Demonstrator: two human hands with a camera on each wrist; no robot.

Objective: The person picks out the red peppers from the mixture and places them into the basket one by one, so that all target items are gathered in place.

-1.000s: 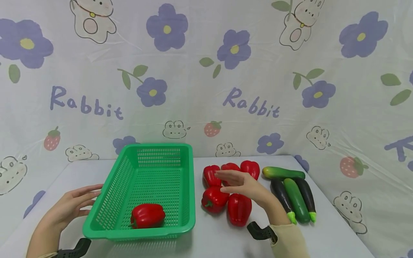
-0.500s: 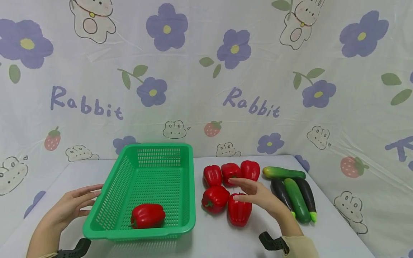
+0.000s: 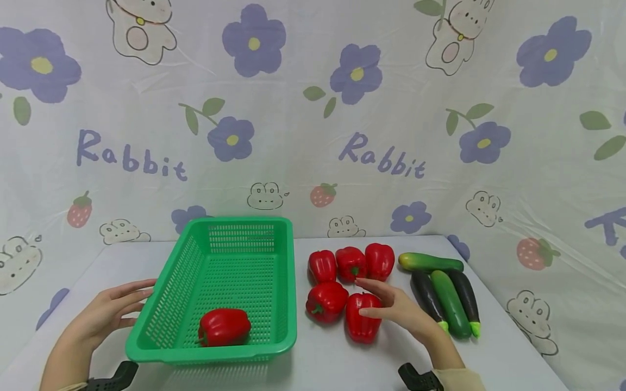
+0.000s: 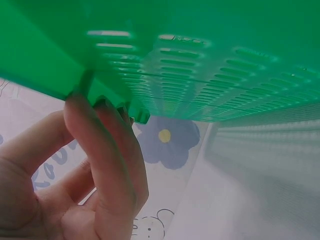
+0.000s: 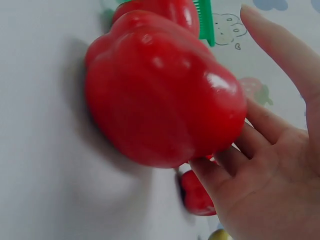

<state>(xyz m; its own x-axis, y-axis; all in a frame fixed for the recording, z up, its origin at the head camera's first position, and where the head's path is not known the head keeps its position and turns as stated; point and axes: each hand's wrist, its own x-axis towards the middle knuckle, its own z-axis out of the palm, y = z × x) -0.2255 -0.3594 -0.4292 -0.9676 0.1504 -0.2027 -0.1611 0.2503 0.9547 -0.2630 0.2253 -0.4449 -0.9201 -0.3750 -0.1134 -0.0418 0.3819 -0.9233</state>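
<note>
A green plastic basket (image 3: 244,282) with slotted walls stands left of centre. One red bell pepper (image 3: 224,327) lies inside at its near end. My left hand (image 3: 105,315) holds the basket's left side, its bent fingertips tucked under the rim in the left wrist view. To the basket's right, several red bell peppers sit on the table. My right hand (image 3: 403,312) is at the nearest bell pepper (image 5: 160,95), fingers past its far side and thumb (image 5: 280,45) spread apart from it. Whether those fingers touch the pepper I cannot tell.
A zucchini (image 3: 430,262) lies crosswise at the back right. Below it are two eggplants (image 3: 463,296) with another zucchini (image 3: 450,304) between them. A patterned cloth (image 3: 303,119) hangs behind the white table (image 3: 323,364).
My right hand has moved right and nearer to me, from above the bell peppers down to the nearest one. The left hand and the basket have stayed in place.
</note>
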